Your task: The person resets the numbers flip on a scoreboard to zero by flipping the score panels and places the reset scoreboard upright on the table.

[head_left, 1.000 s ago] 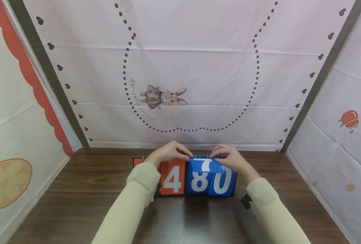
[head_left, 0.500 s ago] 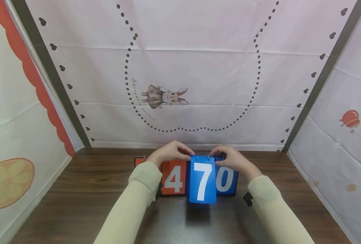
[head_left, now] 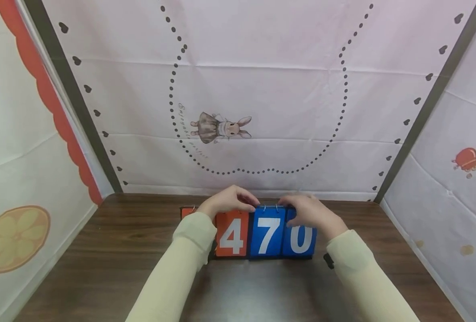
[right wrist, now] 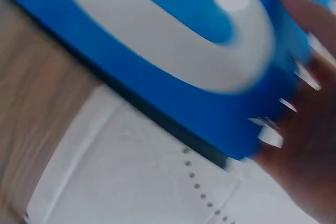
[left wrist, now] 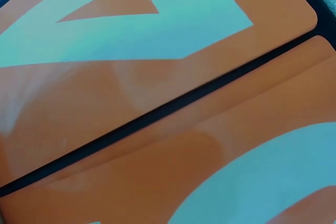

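Note:
A black tabletop flip scoreboard stands upright on ring-bound number cards. In the head view it reads an orange 4 card, a blue 7 card and a blue 0 card. My left hand pinches the top edge between the 4 and 7, thumb in front, fingers behind. My right hand arches loosely over the top right corner, its thumb before the 0 card. The right wrist view shows this hand blurred at the board's edge. Another orange card fills the lower left wrist view, partly behind my left sleeve in the head view.
The scoreboard stands near the back of a dark wooden table. Behind it hangs a pale printed cloth with a rabbit figure, and more cloth closes both sides. A small black object shows at my right cuff.
The blue 7 card has swung down from the top over the 8 and now lies flat against the board. My right hand has loosened and its thumb has dropped onto the 0 card's front.

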